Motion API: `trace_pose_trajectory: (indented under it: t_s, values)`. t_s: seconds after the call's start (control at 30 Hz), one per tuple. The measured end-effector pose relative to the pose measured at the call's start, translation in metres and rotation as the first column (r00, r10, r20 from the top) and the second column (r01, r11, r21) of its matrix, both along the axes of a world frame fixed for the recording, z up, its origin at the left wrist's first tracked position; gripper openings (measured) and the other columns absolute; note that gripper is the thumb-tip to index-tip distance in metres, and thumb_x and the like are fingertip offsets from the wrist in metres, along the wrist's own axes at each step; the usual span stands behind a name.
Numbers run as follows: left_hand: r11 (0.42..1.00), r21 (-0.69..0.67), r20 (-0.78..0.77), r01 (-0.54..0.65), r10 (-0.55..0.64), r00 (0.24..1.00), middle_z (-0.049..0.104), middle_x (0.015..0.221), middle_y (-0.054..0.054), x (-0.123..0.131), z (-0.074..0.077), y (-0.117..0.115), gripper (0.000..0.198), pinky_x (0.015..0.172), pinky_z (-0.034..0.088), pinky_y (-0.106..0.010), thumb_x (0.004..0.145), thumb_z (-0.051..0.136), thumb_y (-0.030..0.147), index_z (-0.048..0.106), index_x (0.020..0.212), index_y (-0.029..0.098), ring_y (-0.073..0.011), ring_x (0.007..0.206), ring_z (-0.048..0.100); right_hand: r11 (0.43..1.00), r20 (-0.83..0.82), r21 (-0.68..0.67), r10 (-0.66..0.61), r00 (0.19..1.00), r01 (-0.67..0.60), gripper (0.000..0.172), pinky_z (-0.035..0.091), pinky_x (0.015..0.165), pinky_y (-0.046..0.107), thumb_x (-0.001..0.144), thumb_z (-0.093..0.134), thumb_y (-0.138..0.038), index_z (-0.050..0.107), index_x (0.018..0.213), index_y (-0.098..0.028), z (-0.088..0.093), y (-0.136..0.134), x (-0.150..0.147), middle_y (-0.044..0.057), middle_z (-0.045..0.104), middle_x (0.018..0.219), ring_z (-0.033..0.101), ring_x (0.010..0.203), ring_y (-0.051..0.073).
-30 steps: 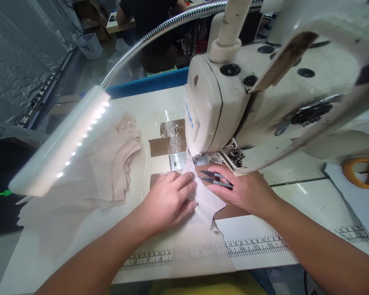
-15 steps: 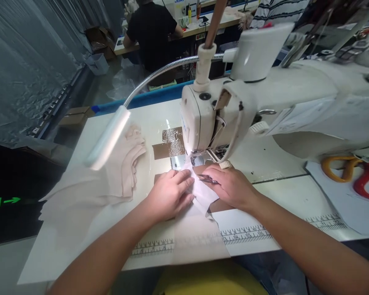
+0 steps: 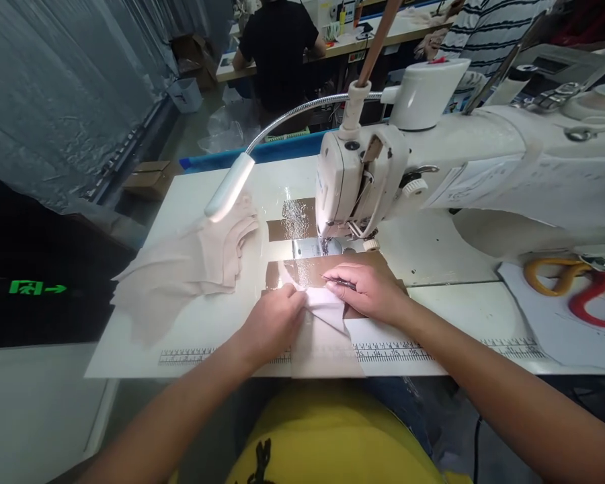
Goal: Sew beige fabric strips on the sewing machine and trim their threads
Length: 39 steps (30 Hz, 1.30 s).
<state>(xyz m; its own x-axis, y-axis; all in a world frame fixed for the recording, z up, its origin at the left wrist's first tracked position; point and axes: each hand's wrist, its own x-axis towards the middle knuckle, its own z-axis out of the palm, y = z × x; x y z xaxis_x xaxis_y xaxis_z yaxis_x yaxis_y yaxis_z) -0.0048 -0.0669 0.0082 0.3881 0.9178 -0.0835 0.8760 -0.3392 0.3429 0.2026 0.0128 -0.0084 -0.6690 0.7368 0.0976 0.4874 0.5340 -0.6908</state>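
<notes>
A small pale fabric piece (image 3: 327,308) lies on the sewing table just in front of the needle area. My left hand (image 3: 272,321) pinches its left edge with curled fingers. My right hand (image 3: 368,290) rests on the fabric's right side and grips small dark thread snips (image 3: 335,281), their tips pointing left. The white sewing machine head (image 3: 353,181) stands right behind both hands, with its metal needle plate (image 3: 307,249) bare.
A stack of pale pink fabric (image 3: 191,265) lies at the table's left under a gooseneck lamp (image 3: 229,187). Orange and red scissors (image 3: 579,289) lie at the right. Ruler tapes (image 3: 408,351) run along the front edge. Other people sit at benches behind.
The view has pulled back and risen. The fabric piece has come out from under the machine head toward me; my left hand has gone from lying flat to pinching its edge.
</notes>
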Motion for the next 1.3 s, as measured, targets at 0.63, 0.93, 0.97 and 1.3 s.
trace_pose_trajectory:
  t_s: [0.63,0.93,0.97,1.3]
  values:
    - [0.592,-0.653,0.755,0.474,0.452,0.476,0.057,0.093,-0.006,-0.009,0.006,-0.01,0.045,0.08,0.043,-0.031,0.066,0.076,0.045,0.057,0.096,0.016,-0.0187,0.089,0.056,0.722,-0.414,-0.669,-0.166,0.895,-0.176,0.023,0.037,0.057,0.025,0.076,0.065,-0.037,0.066,0.085,-0.016,0.027,-0.044,0.004,-0.001,0.056,0.067,0.05,0.061,0.012]
    - [0.652,-0.645,0.731,0.398,0.678,0.074,0.052,0.073,0.001,0.018,0.005,0.006,0.025,0.056,0.037,-0.017,0.071,0.076,0.025,0.055,0.073,0.013,-0.0062,0.063,0.05,0.817,-0.288,-0.573,-0.12,0.95,-0.07,0.028,0.043,0.069,0.027,0.082,0.059,-0.041,0.068,0.092,-0.016,0.052,-0.041,0.017,0.003,0.065,0.082,0.058,0.077,0.018]
    - [0.658,-0.663,0.724,0.357,0.685,0.083,0.051,0.07,0.002,0.018,0.004,0.009,0.027,0.054,0.037,-0.017,0.07,0.077,0.024,0.052,0.07,0.013,-0.0053,0.059,0.048,0.857,-0.227,-0.514,-0.16,0.961,0.021,0.027,0.043,0.069,0.027,0.082,0.058,-0.04,0.068,0.093,-0.017,0.051,-0.038,0.019,0.002,0.065,0.083,0.059,0.077,0.018]
    - [0.658,-0.716,0.698,0.235,0.682,0.217,0.056,0.065,0.003,0.005,-0.013,0.034,0.038,0.053,0.041,-0.018,0.064,0.081,0.029,0.055,0.087,0.014,-0.005,0.052,0.049,0.912,0.039,-0.071,-0.401,0.915,0.403,0.021,0.042,0.061,0.025,0.084,0.053,-0.033,0.068,0.093,-0.022,0.027,-0.026,0.017,-0.001,0.072,0.087,0.062,0.072,0.016]
